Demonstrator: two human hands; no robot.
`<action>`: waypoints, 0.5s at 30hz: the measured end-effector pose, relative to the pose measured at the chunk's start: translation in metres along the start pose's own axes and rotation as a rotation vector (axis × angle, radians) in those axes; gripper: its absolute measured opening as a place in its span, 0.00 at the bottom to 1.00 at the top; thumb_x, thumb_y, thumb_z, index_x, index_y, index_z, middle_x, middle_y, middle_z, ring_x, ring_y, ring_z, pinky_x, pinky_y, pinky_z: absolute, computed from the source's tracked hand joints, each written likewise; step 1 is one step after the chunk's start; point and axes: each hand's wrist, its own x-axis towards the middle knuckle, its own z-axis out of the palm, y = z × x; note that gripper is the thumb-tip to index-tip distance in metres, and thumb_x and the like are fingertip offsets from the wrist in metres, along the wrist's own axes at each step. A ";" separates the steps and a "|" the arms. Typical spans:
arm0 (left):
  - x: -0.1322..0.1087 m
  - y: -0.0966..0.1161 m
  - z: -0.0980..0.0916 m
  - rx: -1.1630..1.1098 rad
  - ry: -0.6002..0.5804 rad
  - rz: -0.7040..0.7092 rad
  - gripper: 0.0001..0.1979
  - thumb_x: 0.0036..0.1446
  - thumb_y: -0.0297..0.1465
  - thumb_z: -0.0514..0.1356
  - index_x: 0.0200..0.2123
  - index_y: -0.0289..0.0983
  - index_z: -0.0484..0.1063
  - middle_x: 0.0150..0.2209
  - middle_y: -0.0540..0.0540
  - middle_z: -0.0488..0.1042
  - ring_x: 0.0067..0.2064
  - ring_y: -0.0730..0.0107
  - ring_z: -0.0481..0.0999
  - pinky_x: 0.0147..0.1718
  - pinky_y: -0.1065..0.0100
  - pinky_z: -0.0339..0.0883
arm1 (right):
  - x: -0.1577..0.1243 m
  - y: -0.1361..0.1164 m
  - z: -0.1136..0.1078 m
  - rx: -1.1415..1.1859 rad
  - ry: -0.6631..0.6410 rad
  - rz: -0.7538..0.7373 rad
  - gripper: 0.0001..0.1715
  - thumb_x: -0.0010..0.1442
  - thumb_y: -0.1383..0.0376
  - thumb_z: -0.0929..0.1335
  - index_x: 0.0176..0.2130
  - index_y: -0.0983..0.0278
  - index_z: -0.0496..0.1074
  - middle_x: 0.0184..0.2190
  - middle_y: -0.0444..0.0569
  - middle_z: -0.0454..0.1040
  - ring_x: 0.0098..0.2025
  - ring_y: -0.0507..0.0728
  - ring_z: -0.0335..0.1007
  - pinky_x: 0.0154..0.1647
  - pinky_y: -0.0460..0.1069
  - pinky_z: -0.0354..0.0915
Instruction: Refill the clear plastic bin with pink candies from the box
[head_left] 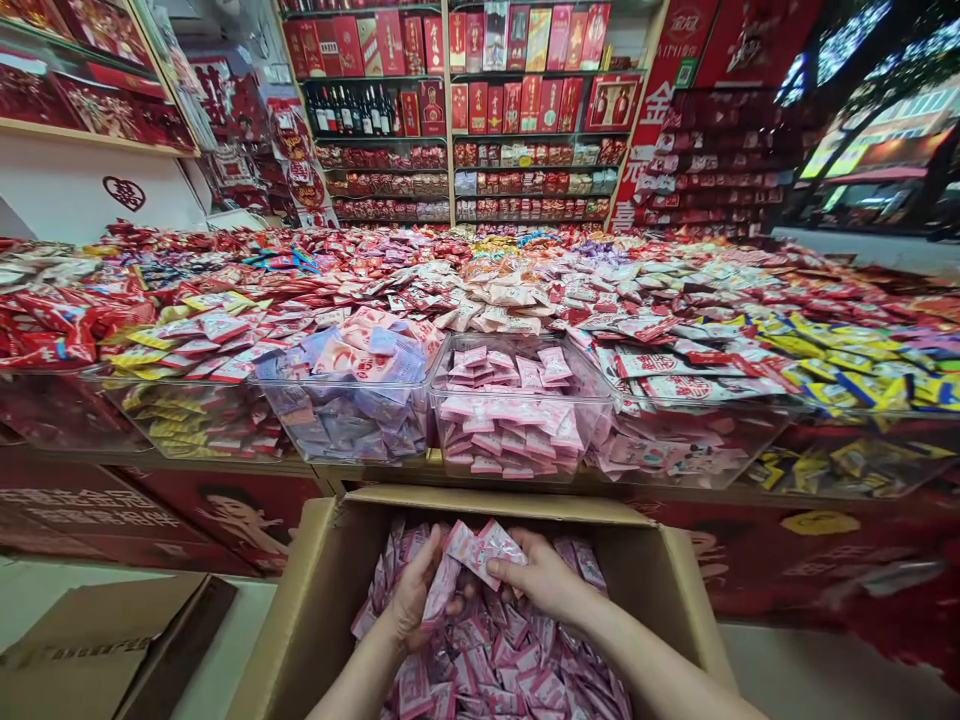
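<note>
Both hands are inside an open cardboard box (679, 600) full of small pink candy packets (480, 675). My left hand (415, 590) is closed around a few pink candy packets (442, 590), its fingertips partly hidden beneath them. Beside it, my right hand (544, 575) pinches a pink packet (501, 548) between thumb and fingers. The held packets touch and overlap between the two hands, above the heap. Just past the box, a clear plastic bin (525, 405) is partly filled with similar pink packets.
Neighbouring clear bins hold purple packets (352, 410), red-and-white packets (675, 385) and yellow-and-blue packets (847, 370). Behind lie broad heaps of wrapped sweets. A second cardboard box (90, 640) sits on the floor at left. Shelves (450, 75) with red boxes and bottles line the back.
</note>
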 end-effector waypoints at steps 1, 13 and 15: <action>0.001 -0.002 0.002 0.003 0.019 -0.004 0.21 0.48 0.46 0.50 0.31 0.33 0.68 0.18 0.49 0.69 0.16 0.78 0.64 0.12 0.78 0.48 | 0.000 0.001 0.001 -0.007 0.013 0.017 0.14 0.45 0.61 0.65 0.33 0.66 0.60 0.20 0.39 0.64 0.16 0.45 0.55 0.16 0.41 0.51; 0.017 -0.020 0.022 0.027 0.202 0.015 0.09 0.44 0.36 0.59 0.27 0.36 0.65 0.20 0.51 0.71 0.21 0.72 0.71 0.18 0.74 0.59 | 0.011 0.008 -0.005 -0.132 0.132 0.091 0.16 0.54 0.55 0.56 0.33 0.65 0.61 0.19 0.43 0.65 0.15 0.49 0.60 0.13 0.42 0.53; 0.011 -0.021 0.023 0.061 0.229 -0.016 0.07 0.43 0.33 0.58 0.22 0.36 0.63 0.16 0.51 0.69 0.20 0.71 0.70 0.18 0.73 0.60 | 0.011 0.006 -0.009 -0.184 0.135 0.099 0.13 0.54 0.58 0.57 0.33 0.65 0.61 0.20 0.43 0.65 0.15 0.48 0.60 0.14 0.42 0.54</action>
